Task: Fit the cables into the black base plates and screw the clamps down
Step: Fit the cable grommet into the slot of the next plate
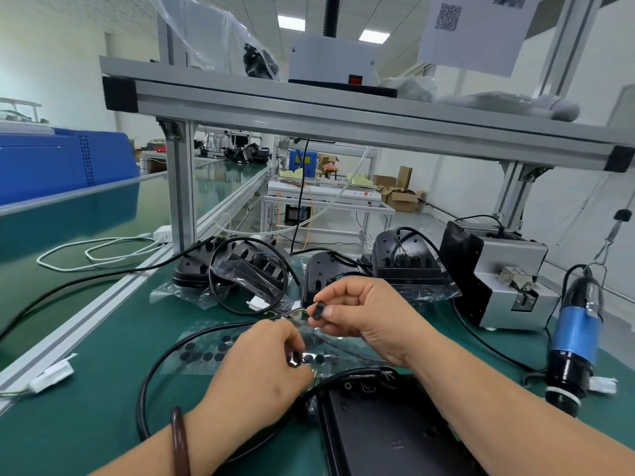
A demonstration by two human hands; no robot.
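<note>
Over the green bench [103, 389], your right hand [364, 317] pinches a small black clamp [316, 312] between thumb and forefinger, while your left hand [261, 362], fingers curled, grips the thin coloured wires [296, 311] just beside it. Nearest you lies a black base plate [388, 431], a black cable [139, 403] looping to its left; a blue screwdriver [577, 338] is upright at far right.

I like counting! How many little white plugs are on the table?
3 white plugs: one at the table's left edge, one in the middle, one on the right by the blue screwdriver. A white bit by the right hand may be a fourth.
</note>
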